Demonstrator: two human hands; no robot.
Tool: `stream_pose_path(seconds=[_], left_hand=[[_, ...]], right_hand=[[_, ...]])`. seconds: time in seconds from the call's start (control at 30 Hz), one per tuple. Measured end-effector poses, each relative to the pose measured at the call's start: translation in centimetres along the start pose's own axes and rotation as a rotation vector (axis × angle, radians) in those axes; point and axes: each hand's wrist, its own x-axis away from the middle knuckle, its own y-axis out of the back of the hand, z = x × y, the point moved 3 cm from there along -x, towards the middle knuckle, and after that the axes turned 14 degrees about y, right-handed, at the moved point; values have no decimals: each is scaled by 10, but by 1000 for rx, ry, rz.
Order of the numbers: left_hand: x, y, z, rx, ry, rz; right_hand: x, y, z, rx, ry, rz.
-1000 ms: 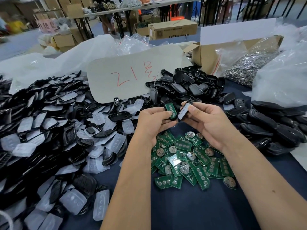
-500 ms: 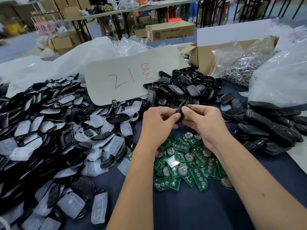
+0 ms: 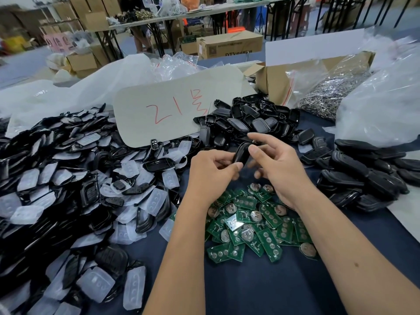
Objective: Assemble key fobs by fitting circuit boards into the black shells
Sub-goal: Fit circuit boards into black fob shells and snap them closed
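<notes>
Left hand (image 3: 210,172): fingers curled, thumb and fingertips pinching the lower end of a black shell (image 3: 242,153), which stands tilted between the two hands above the worktop (image 3: 261,289). Right hand (image 3: 280,165): fingers spread and loosely bent, thumb tip touching the upper side of the same shell; whether the other fingers grip it cannot be told. Directly below both hands, a heap of green circuit boards (image 3: 252,226) lies on the dark blue worktop, several showing round silver contacts. Just beyond the hands, a pile of empty black shells (image 3: 250,121). To the right of the right hand, a row of closed black fobs (image 3: 363,173). To the left of the left hand, a broad heap of black shell halves mixed with translucent button pads (image 3: 75,189). Farther beyond, a grey card with red writing (image 3: 172,110) leans over the piles; beside it, an open cardboard box (image 3: 275,80) and a clear bag of small metal parts (image 3: 327,94).
</notes>
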Motion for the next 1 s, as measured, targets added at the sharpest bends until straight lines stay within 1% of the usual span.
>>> stream_pose_path(seconds=[0.1, 0.37, 0.5, 0.7, 0.83, 1.0], left_hand=[[0, -1, 1, 8, -7, 47], [-2, 0, 4, -4, 23, 90], [-3, 0, 5, -9, 34, 67], [-5, 4, 8, 139, 82, -27], [-6, 3, 8, 166, 79, -21], [-6, 0, 9, 228, 120, 4]], right_hand=[[2, -1, 2, 6, 51, 81], [2, 0, 0, 20, 57, 58], [2, 1, -1, 6, 49, 55], [2, 3, 2, -109, -4, -8], [3, 3, 4, -135, -31, 8], [4, 1, 8, -216, -63, 3]])
